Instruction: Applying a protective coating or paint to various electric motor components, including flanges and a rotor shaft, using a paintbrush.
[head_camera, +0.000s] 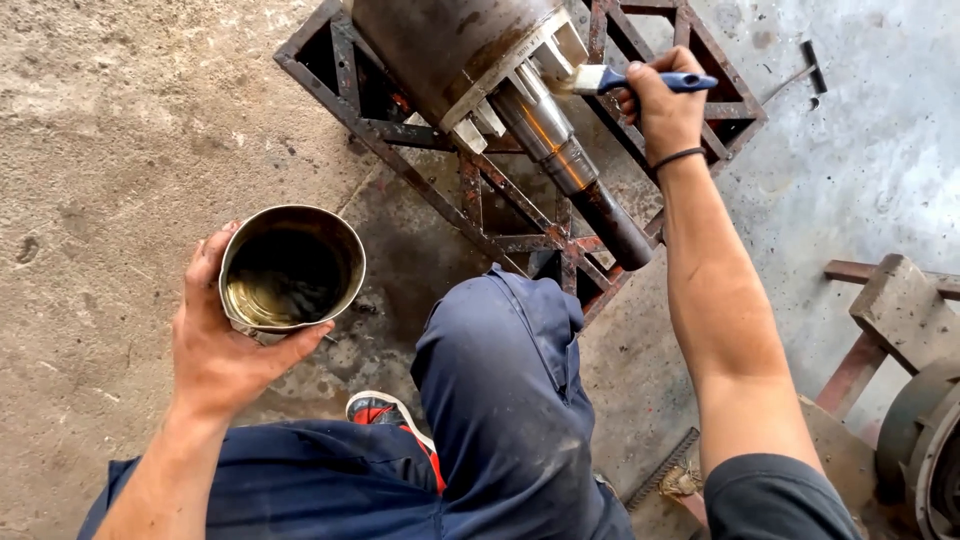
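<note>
Brush (590, 79) at twelve o'clock, bristles touching rotor (470, 60) end, right hand (664, 105) closed round its blue handle, left hand (225, 335) at nine o'clock gripping oily tin (291, 268), rotor on rusty frame (520, 215), hammer (800, 72) at one o'clock
</note>
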